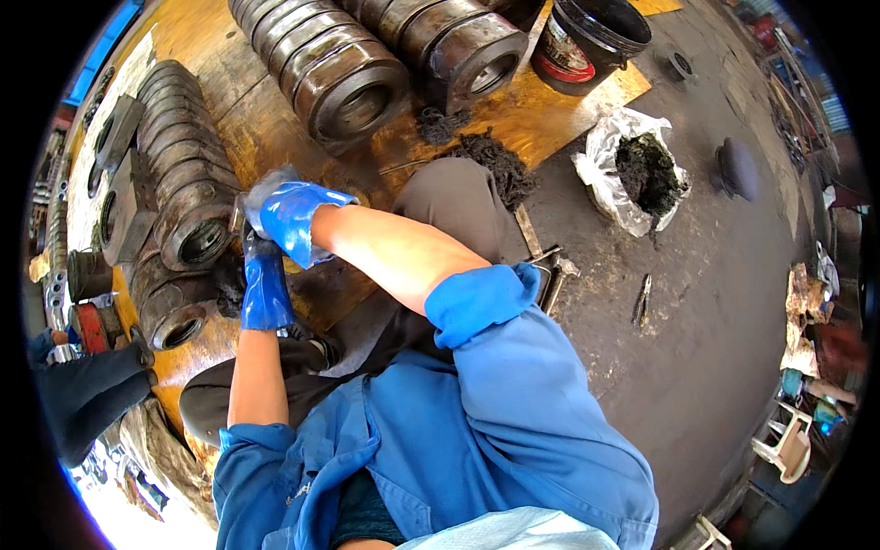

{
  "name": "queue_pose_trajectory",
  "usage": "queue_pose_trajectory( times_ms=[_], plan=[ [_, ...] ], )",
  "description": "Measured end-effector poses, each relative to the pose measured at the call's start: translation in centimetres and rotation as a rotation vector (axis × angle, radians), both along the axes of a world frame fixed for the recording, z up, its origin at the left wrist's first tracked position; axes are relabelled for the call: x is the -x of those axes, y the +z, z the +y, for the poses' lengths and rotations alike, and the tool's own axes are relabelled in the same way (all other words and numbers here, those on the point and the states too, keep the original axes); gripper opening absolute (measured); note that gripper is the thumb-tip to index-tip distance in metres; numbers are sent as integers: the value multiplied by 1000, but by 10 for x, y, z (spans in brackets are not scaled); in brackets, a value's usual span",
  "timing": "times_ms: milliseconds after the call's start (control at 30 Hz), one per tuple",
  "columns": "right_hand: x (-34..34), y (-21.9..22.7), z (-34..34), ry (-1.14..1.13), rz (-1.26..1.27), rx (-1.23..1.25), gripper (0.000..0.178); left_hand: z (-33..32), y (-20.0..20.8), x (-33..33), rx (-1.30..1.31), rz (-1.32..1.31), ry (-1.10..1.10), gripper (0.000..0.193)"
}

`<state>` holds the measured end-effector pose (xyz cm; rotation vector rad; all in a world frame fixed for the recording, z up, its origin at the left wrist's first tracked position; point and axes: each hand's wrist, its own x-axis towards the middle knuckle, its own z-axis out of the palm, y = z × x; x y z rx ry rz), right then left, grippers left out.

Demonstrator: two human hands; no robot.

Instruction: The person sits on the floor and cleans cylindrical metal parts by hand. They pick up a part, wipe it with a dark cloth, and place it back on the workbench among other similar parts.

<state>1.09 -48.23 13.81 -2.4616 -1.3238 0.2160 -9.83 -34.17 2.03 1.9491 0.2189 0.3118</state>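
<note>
I wear blue rubber gloves smeared with dark grease. My right hand (270, 198) reaches across to the left, its fingers greyish and blurred. Just below it, close enough to nearly touch, is my left hand (259, 266), with dark, greasy fingers pointing away from me. Both hands are beside the near end of a row of greasy ribbed metal rings (191, 170), which lies to their left. A small dark edge shows between the hands and the row; I cannot make out what it is. Below that row, another dark ring-shaped part (170, 307) lies near my left wrist.
Two thick ribbed metal cylinders (335, 73) (458, 46) lie ahead on yellowish boards. Dark fibre waste (495, 165) sits by my knee. To the right are a black bucket (587, 50), a white plastic bag (600, 174) of dark material, a hammer (561, 270) and pliers (643, 301). Another person's legs (96, 394) show at left.
</note>
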Motion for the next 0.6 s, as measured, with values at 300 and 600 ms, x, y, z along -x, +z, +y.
queue_pose_trajectory(
  times_ms=[300, 600],
  plan=[
    [6, 7, 4, 9, 37, 6, 33, 10, 0, 6, 29, 23, 14, 45],
    [7, -18, 26, -31, 10, 146, 27, 5, 3, -12, 127, 32, 50, 44]
  ],
)
